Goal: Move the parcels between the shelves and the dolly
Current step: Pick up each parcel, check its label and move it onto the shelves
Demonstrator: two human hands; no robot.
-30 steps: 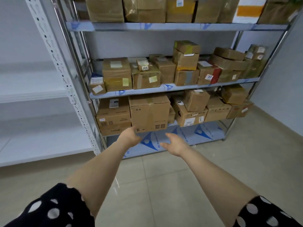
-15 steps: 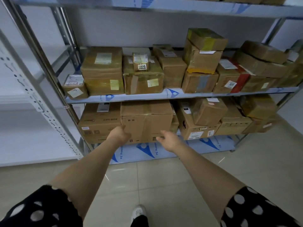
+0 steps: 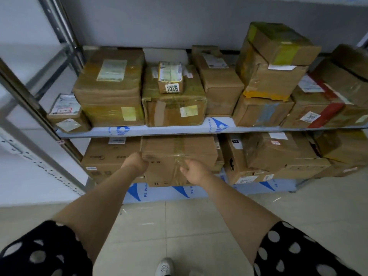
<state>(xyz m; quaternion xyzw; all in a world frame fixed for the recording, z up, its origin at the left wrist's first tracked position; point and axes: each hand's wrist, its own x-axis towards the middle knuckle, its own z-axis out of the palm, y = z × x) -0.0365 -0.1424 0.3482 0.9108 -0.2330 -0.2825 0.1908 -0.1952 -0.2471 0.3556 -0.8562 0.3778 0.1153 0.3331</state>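
Head view, single frame: pick-up step at the shelf end of the transfer. The large parcel [image 3: 191, 148], a brown taped carton, stands on the lower shelf [image 3: 179, 191] directly under the lip of the middle shelf [image 3: 169, 130], touching a neighbouring carton [image 3: 107, 156] at its 9 o'clock and other boxes at its 3 o'clock. The left hand [image 3: 136, 163] is at the parcel's upper left front corner, fingers curled round that corner in a grip. The right hand [image 3: 196, 168] lies against the front face beside the tape seam, at 3 o'clock from the left hand; its fingers point away from the camera and are hidden by its own back, so whether it holds or merely touches the carton cannot be told. Smaller parcels, among them one with a label reading 1029 upside down [image 3: 170, 77], crowd the middle shelf at 12 o'clock. The dolly is not in view. Judged stage: grasp being set, parcel not yet drawn out. The next move probably calls for the right hand to find the right-hand edge or underside, then a level pull toward 6 o'clock, kept low to clear the shelf lip above and straight so the neighbours are not dragged along.
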